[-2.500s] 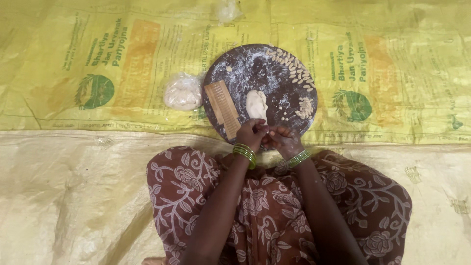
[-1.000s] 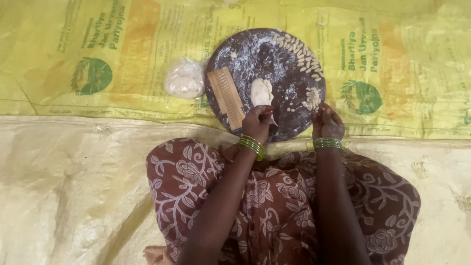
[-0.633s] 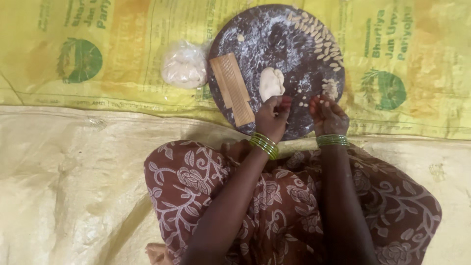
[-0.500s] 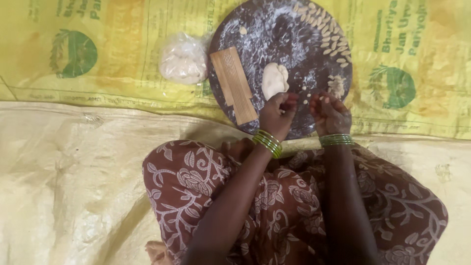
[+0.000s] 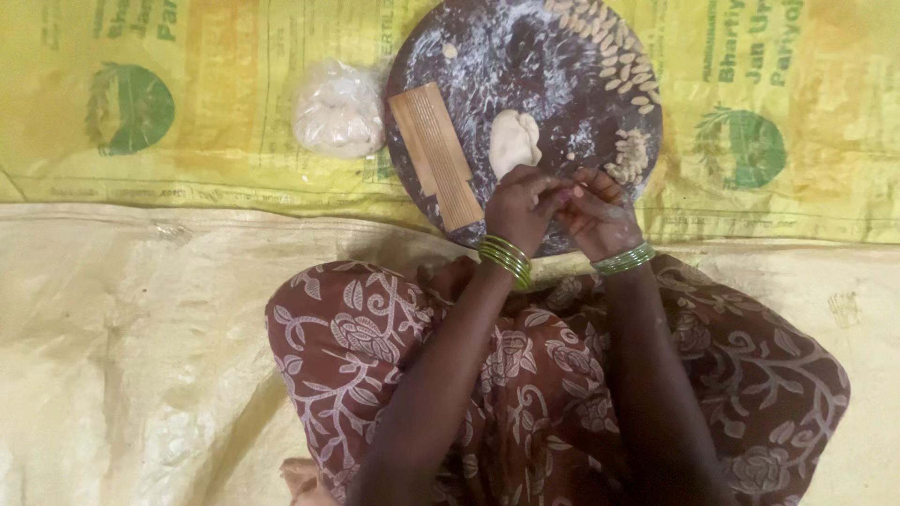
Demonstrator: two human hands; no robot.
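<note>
Change: both hands have drawn back together at the 6 o'clock edge of the board; a moment ago the right hand sat apart, nearer the 4 o'clock rim.
Left hand (image 5: 517,201): fingertips meet the right hand's, pinched on something too small to see, likely a bit of dough.
Right hand (image 5: 600,211): grip curled together against the left; what it clamps I cannot tell.
Board (image 5: 469,56): round, dark, floured, on the yellow sack (image 5: 187,141).
Dough lump (image 5: 514,141): lies mid-board, just at 12 o'clock of the hands, close for pinching off.
Ridged wooden block (image 5: 436,155): on the board at 9 o'clock, within reach.
Shaped pieces (image 5: 614,66): lined along the 1 to 3 o'clock rim, apparently kept away from the working spot.
Bagged dough (image 5: 337,111): off the board, at 9 o'clock.
</note>
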